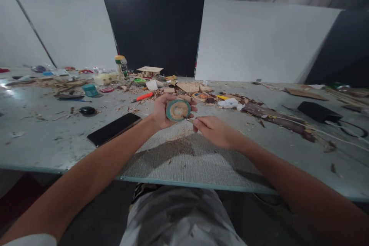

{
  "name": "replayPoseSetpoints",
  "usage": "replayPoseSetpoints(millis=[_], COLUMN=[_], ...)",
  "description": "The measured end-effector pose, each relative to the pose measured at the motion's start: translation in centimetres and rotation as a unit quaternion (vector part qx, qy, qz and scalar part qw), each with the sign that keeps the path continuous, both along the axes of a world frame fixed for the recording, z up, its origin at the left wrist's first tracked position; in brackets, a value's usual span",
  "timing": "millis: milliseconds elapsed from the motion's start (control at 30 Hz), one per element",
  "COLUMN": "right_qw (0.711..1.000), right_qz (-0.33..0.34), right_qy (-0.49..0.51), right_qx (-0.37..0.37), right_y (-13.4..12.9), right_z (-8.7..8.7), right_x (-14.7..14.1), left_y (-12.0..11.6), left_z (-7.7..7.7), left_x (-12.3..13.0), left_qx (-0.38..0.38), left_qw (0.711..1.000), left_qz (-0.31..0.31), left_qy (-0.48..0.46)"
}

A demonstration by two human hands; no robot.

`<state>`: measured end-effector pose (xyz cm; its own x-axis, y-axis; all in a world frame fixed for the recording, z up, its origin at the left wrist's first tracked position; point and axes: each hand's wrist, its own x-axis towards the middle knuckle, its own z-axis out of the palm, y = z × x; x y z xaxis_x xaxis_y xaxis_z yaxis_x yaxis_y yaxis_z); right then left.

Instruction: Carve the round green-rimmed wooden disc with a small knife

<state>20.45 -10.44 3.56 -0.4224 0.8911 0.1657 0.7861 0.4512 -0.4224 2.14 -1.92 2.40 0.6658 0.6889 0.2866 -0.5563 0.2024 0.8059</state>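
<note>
My left hand (pixel 162 112) is wrapped round a round wooden disc (pixel 176 110), tilted up toward me over the table's front part. A green ring runs round the disc, and its pale middle looks hollowed and rough. Pinched in my right hand (pixel 211 128) is a thin carving tool (pixel 188 120) with a narrow dark tip. That tip touches or nearly touches the lower right part of the disc's face; its exact shape is too small to tell. Most of the tool's handle is hidden by my fingers.
A black phone (pixel 113 128) and a dark rounded object (pixel 87 110) lie to the left. Behind my hands are an orange cutter (pixel 144 97), wood shavings and scraps. A strip of bark (pixel 268 115) and a black box with a cable (pixel 319 112) lie right.
</note>
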Motion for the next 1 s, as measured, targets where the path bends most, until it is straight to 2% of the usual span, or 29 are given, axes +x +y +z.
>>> replayPoseSetpoints(millis=[100,200,333,567,700,1000], right_qw=[0.999,0.981,0.908,0.796,0.767,0.759], right_qz=[-0.008,-0.026,-0.063,-0.027,-0.020,-0.025], right_qy=[0.031,0.116,0.242,0.353,0.382,0.393], right_qx=[-0.043,-0.153,-0.336,-0.491,-0.515,-0.518], right_y=[-0.16,-0.10,0.20,0.32,0.31,0.09], right_z=[0.24,0.19,-0.22,-0.13,-0.05,0.04], right_x=[-0.11,-0.22,-0.35,-0.31,-0.36,-0.67], left_y=[-0.14,-0.25,-0.34,-0.58,-0.34,-0.26], left_z=[0.12,0.21,0.33,0.44,0.22,0.19], left_x=[0.01,0.04,0.01,-0.14,-0.08,0.01], left_qx=[0.018,0.037,0.069,0.103,0.121,0.124], left_qw=[1.000,0.999,0.997,0.993,0.990,0.990], left_qz=[0.001,0.012,0.025,0.060,0.067,0.058], left_qy=[0.001,0.002,0.011,0.004,-0.005,-0.021])
